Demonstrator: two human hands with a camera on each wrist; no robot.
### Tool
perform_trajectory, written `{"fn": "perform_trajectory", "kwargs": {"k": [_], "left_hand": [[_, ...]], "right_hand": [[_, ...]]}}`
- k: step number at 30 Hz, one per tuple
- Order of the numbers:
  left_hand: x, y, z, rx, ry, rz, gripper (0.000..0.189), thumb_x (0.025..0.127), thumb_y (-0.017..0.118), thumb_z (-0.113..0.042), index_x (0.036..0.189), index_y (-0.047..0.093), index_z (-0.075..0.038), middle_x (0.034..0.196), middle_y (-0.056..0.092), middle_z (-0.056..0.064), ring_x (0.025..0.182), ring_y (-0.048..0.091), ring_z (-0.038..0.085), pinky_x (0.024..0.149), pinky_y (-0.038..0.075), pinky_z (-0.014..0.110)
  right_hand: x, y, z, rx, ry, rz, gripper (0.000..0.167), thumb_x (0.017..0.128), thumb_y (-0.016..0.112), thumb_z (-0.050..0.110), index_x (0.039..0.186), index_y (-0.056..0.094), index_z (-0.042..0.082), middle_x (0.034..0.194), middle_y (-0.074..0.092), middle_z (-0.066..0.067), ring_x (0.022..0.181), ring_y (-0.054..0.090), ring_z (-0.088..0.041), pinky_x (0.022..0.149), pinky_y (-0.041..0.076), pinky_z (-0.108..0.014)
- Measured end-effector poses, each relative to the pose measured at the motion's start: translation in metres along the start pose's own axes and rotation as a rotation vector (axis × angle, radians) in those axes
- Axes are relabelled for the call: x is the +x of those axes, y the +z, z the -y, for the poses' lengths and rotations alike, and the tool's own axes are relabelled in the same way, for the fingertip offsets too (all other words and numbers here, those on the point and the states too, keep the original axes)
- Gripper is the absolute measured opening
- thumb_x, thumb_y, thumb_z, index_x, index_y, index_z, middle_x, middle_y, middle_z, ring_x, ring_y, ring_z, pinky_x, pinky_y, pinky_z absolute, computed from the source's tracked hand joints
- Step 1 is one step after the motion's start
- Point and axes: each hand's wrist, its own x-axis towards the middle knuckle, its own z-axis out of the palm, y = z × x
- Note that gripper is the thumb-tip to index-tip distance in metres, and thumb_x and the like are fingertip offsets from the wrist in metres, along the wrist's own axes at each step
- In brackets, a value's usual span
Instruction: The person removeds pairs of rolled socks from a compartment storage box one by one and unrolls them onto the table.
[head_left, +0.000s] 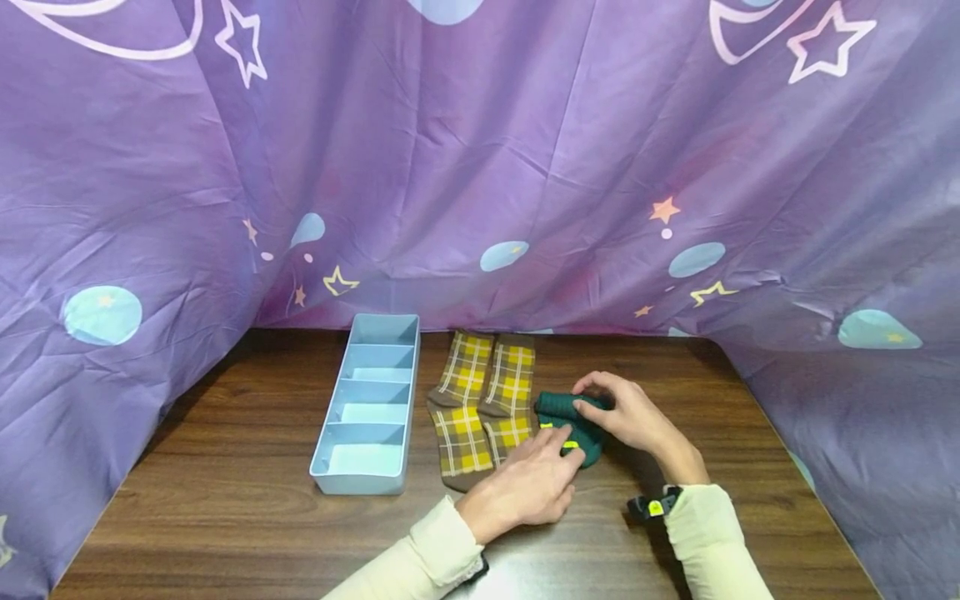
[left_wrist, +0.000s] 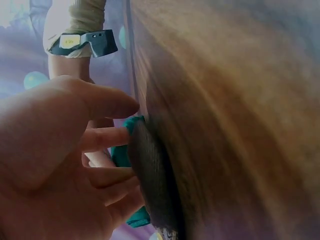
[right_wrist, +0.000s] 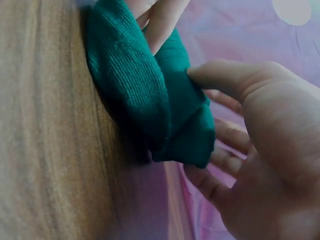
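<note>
A folded dark green sock bundle [head_left: 557,406] with small yellow marks lies on the table, its far end turned over into a roll. My right hand [head_left: 637,417] holds that roll, thumb on the near side and fingers behind it; the right wrist view shows the ribbed green fabric [right_wrist: 127,75] at the thumb tip. My left hand [head_left: 525,483] rests its fairly straight fingertips on the near part of the bundle. Beneath and beside the left hand lie two yellow-and-brown plaid socks [head_left: 459,433], flat and side by side; the left hand hides part of one.
To the left of the plaid socks stands a light blue organizer box [head_left: 318,482] divided into several compartments in a row. The wooden table [head_left: 247,483] ends at a purple curtain [head_left: 450,183] with stars and moons behind and at both sides.
</note>
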Motion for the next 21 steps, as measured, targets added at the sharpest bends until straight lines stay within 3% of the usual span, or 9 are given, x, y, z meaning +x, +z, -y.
{"fn": "perform_trajectory", "kwargs": {"k": [4,7,13,18,21], "left_hand": [[-0.0009,-0.0006,-0.0011,0.005,0.001,0.001,0.042,0.103,0.069,-0.037,0.14,0.062,-0.02,0.162,0.053,0.016,0.149,0.052,0.028,0.123,0.045,0.037],[-0.0014,0.0003,-0.0011,0.02,0.01,-0.008,0.042,0.102,0.07,-0.037,0.139,0.062,-0.02,0.16,0.055,0.015,0.148,0.054,0.027,0.122,0.046,0.037],[-0.0017,0.001,-0.0013,0.031,0.017,-0.01,0.042,0.102,0.07,-0.038,0.139,0.062,-0.02,0.159,0.056,0.015,0.147,0.054,0.026,0.121,0.046,0.036],[-0.002,-0.0008,-0.0019,0.017,0.01,0.009,0.043,0.102,0.07,-0.037,0.14,0.061,-0.02,0.161,0.054,0.014,0.148,0.053,0.026,0.121,0.047,0.036],[-0.0018,-0.002,-0.0025,0.015,0.004,0.024,0.044,0.103,0.069,-0.038,0.142,0.06,-0.021,0.162,0.054,0.014,0.149,0.052,0.026,0.122,0.046,0.037]], "right_hand": [[0.0008,0.0015,-0.002,-0.028,-0.098,-0.046,0.014,0.095,0.082,0.008,0.105,0.078,0.018,0.103,0.076,0.004,0.101,0.07,-0.021,0.092,0.057,-0.041],[0.0007,0.0022,-0.0029,-0.05,-0.117,-0.061,0.013,0.095,0.081,0.009,0.104,0.079,0.018,0.102,0.077,0.006,0.1,0.071,-0.018,0.091,0.057,-0.036],[-0.0005,0.0001,0.0006,-0.062,-0.069,-0.035,0.015,0.092,0.086,0.015,0.106,0.081,0.017,0.108,0.078,0.001,0.106,0.07,-0.023,0.096,0.054,-0.044],[-0.0023,-0.0039,0.0043,-0.115,-0.001,0.01,0.027,0.087,0.092,0.025,0.112,0.082,0.022,0.118,0.075,-0.001,0.118,0.066,-0.031,0.102,0.044,-0.059],[-0.0032,-0.0053,0.0059,-0.147,0.014,0.022,0.03,0.087,0.091,0.022,0.115,0.082,0.021,0.122,0.073,-0.004,0.122,0.064,-0.034,0.1,0.041,-0.061]]}}
